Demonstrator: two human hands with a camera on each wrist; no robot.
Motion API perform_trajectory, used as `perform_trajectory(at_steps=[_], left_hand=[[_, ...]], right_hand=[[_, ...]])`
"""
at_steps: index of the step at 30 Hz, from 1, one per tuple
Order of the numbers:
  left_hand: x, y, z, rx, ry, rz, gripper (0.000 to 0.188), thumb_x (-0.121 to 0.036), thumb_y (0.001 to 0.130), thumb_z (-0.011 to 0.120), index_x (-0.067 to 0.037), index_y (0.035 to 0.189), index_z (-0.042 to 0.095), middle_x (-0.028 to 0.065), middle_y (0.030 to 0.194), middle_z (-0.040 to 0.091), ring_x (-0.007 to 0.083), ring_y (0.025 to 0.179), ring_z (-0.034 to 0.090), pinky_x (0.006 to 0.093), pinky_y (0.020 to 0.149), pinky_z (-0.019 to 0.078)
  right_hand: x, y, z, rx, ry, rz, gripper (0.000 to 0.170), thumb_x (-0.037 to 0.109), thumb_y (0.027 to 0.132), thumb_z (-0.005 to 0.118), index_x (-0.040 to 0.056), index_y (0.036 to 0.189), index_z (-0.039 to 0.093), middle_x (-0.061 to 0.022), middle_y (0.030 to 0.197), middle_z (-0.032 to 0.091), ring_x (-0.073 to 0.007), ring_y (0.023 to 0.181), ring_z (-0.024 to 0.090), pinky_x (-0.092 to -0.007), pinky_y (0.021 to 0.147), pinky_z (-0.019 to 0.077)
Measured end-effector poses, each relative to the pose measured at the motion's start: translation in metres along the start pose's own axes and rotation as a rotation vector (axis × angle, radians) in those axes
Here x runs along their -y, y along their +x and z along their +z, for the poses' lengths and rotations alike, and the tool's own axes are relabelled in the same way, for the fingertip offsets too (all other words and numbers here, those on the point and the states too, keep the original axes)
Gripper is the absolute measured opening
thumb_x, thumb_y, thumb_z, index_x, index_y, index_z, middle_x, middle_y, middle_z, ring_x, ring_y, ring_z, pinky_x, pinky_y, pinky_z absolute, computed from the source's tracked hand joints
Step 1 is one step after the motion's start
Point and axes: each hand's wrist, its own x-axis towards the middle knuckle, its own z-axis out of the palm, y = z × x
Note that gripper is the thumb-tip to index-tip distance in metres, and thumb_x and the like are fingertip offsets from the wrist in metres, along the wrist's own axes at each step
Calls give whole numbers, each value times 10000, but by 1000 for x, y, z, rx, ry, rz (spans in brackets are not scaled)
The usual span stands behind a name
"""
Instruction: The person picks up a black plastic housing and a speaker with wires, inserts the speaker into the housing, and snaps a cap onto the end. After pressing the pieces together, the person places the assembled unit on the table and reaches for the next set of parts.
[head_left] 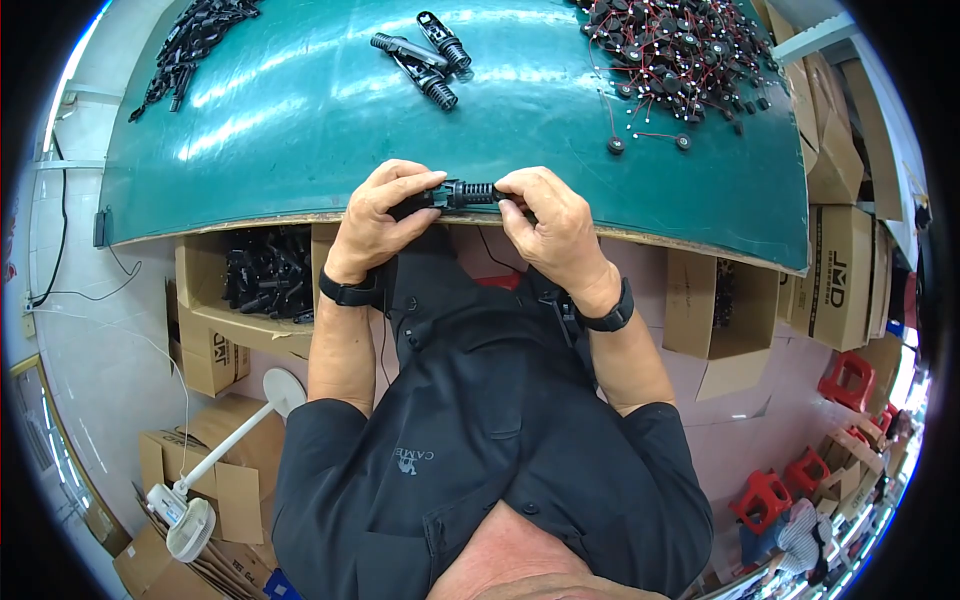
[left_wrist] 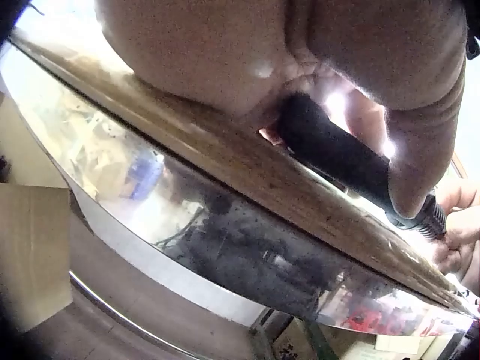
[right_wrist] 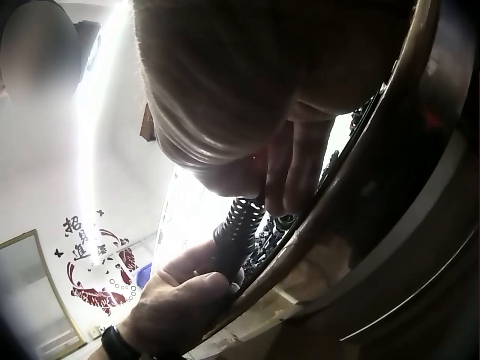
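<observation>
Gripping a smooth, rounded black part (head_left: 476,193) with the left hand (head_left: 385,208), pinching its ribbed end with the right hand (head_left: 547,215), at the near edge of a glossy green table (head_left: 290,140). Facing three ribbed pieces (head_left: 424,62) and tangled red-wired discs (head_left: 680,50).

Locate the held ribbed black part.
In the head view, the ribbed black part is at upper centre, by the green table's near edge, between left hand and right hand.
</observation>
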Motion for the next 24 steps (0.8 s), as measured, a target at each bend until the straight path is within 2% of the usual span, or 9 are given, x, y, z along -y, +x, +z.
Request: perform_trajectory(at_steps=[11, 15, 19, 22, 24], left_hand=[[4, -1, 1, 9, -16, -9, 522, 56, 770, 833, -56, 1276, 765, 111, 1153, 716, 251, 1061, 695, 342, 934, 550], [3, -2, 1, 18, -35, -19, 514, 59, 772, 833, -44, 1270, 762, 112, 1152, 715, 249, 1061, 695, 339, 935, 550], [5, -1, 1, 0, -52, 6, 520, 51, 768, 840, -68, 1269, 771, 105, 1151, 720, 236, 1040, 703, 330, 905, 564], [4, -1, 1, 0, -68, 7, 514, 50, 769, 842, -66, 1265, 771, 106, 1151, 720, 236, 1042, 704, 329, 908, 565], [2, -1, -1, 12, -86, -17, 494, 55, 774, 838, -34, 1254, 761, 114, 1151, 715, 247, 1069, 697, 336, 942, 553]], right_hand=[[5, -3, 6, -33, -87, 57, 258, -80, 859, 740, 22, 1094, 709, -111, 958, 685, -237, 762, 701, -331, 666, 577], [3, -2, -1, 36, -56, 78, 277, -72, 870, 751, 21, 1130, 724, -107, 962, 693, -230, 774, 708, -326, 669, 578], [1, -2, 0, 27, -16, 92, 264, -55, 897, 763, 15, 1149, 731, -92, 959, 717, -178, 775, 723, -296, 674, 583], [4, -5, -2, 87, 198, 324, 220, -21, 932, 776, -2, 1144, 721, -74, 959, 745, -121, 776, 729, -263, 686, 590], [3, -6, -4, 87, 227, 362, 210, -10, 944, 775, -7, 1146, 718, -71, 963, 749, -110, 776, 728, -256, 687, 591]])
